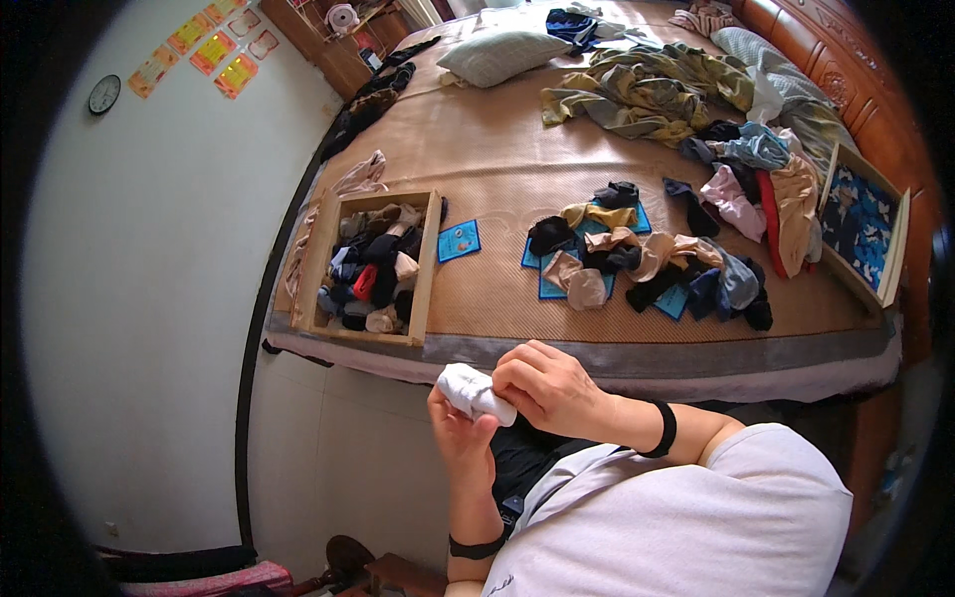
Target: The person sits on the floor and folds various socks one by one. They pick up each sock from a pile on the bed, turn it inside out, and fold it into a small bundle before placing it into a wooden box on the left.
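Between my two hands, just in front of the bed's near edge, is a rolled white sock (468, 388). My left hand (460, 438) grips it from below and the left, thumb along its near side. At its right end my right hand (542, 386) has curled fingers closed on the fabric; the fingertips are partly hidden. Beyond them on the bed, a wooden drawer (430, 269) holds many dark, beige and red socks. To the right of it lies a loose pile of socks (652, 257) over flat blue packets (550, 286).
On the bed mat (477, 164) lie a blue packet (459, 241), a pillow (505, 58), a crumpled yellow-grey cover (657, 90) and a heap of clothes (761, 189). A blue-lined drawer (861, 224) stands at the right. A white wall (149, 298) bounds the left.
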`<state>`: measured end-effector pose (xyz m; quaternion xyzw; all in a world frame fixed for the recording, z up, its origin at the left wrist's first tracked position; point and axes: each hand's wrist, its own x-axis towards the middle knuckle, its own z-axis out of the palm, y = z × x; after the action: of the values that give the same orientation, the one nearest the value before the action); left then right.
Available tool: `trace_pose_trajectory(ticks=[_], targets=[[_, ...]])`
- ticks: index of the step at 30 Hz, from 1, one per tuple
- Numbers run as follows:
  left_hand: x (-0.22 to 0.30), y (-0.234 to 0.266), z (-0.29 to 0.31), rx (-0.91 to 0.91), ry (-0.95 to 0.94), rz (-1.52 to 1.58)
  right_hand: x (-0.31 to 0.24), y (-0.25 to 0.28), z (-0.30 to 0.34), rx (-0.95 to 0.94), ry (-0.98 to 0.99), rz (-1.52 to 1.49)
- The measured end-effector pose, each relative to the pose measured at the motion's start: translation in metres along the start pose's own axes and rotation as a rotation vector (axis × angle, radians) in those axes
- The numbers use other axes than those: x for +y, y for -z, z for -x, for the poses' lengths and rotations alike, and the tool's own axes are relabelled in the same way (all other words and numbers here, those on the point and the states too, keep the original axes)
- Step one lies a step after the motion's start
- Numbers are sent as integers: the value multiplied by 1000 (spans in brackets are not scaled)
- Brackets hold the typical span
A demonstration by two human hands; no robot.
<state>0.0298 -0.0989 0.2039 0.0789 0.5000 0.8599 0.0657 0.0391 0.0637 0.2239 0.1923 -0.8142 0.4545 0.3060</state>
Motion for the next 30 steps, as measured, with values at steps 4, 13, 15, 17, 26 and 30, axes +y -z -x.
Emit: trace_pose_trajectory(ticks=[4, 13, 15, 17, 26, 30], targets=[[4, -10, 1, 138, -3, -123, 3, -3, 1, 5, -16, -24], [-27, 15, 0, 289, -147, -186, -15, -17, 23, -227, -15, -205], [-23, 13, 1, 256, -175, -212, -22, -20, 28, -245, -23, -245], [-20, 14, 2, 238, -178, -246, -25, -17, 24, -197, -78, -262], [-12, 8, 7, 37, 12, 12, -12, -17, 18, -172, -21, -84], [-10, 18, 2, 132, 116, 98, 0, -6, 24, -252, -68, -358]])
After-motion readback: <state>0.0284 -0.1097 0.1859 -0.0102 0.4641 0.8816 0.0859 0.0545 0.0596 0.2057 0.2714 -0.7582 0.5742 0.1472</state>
